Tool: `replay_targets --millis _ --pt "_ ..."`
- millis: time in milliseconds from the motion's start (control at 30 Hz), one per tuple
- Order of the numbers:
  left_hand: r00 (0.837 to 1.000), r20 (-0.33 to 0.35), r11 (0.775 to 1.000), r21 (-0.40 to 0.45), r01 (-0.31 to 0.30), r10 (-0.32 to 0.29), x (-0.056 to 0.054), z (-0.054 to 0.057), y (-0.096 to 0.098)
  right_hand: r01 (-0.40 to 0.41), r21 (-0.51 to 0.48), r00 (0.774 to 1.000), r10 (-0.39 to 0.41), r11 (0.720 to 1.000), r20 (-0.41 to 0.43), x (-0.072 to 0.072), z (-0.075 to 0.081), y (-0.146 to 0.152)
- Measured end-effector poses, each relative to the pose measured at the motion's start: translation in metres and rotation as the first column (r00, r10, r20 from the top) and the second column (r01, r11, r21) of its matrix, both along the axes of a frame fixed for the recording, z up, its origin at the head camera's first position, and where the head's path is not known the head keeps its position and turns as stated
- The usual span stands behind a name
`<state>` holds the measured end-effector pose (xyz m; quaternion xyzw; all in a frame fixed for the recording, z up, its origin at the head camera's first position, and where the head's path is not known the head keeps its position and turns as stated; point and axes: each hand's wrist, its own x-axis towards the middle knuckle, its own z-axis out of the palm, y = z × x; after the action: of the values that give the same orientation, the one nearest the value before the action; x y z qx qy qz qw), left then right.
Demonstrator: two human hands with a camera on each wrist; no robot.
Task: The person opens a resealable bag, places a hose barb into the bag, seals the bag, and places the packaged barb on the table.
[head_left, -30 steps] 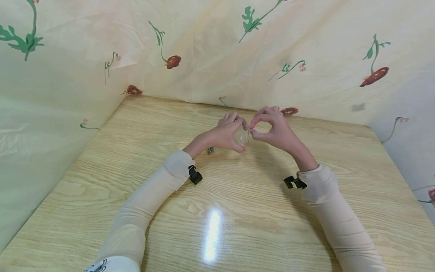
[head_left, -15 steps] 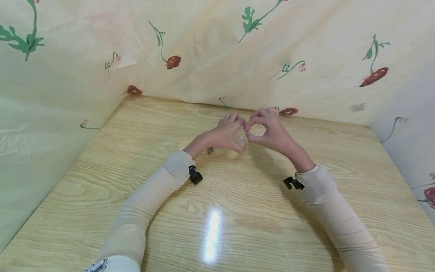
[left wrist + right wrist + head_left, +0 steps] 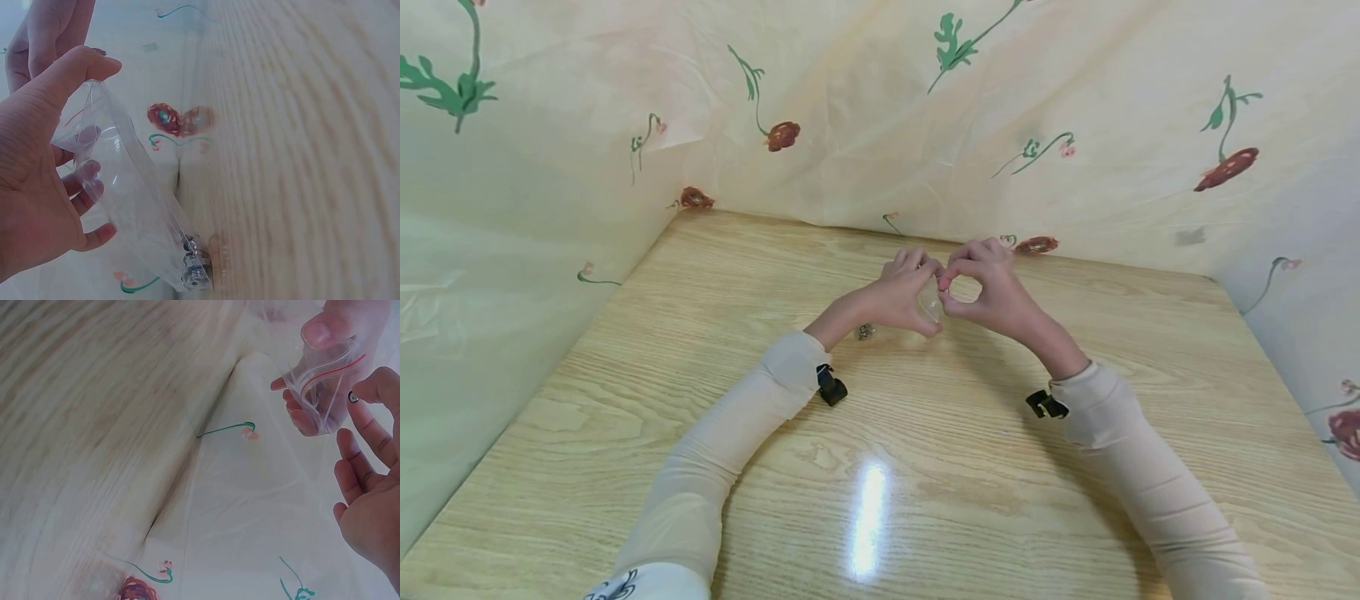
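Observation:
My left hand [image 3: 901, 293] holds a clear zip bag [image 3: 134, 181] by its mouth, thumb on one edge and fingers round the other side. The mouth gapes, and its red zip line [image 3: 334, 370] shows in the right wrist view. Several small shiny metal pieces [image 3: 197, 265] lie in the bag's bottom corner, at the tabletop. My right hand [image 3: 991, 287] pinches a tiny round metal piece [image 3: 354, 397] between thumb and forefinger, just outside the bag's mouth. Its other fingers are spread apart. The piece's exact kind is too small to tell.
The wood-grain tabletop [image 3: 925, 467] lies under both arms, with a bright lamp reflection [image 3: 868, 521] near the front. A flowered cloth [image 3: 850, 108] hangs close behind the hands and along both sides. Black straps [image 3: 831, 386] sit at the wrists.
My right hand has moved left, bringing its pinched fingertips up to the bag's mouth. The left hand and the bag have stayed nearly still.

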<state>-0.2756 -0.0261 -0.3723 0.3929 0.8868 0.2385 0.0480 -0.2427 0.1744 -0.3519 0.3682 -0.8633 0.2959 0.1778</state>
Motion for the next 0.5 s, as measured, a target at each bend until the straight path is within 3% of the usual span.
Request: replay_targets --millis 500 --pt "1.0 -0.009 1.0 0.008 0.0 0.0 0.0006 -0.0014 -0.0007 0.002 0.003 1.0 -0.002 1.0 0.022 0.0027 -0.0012 -0.0025"
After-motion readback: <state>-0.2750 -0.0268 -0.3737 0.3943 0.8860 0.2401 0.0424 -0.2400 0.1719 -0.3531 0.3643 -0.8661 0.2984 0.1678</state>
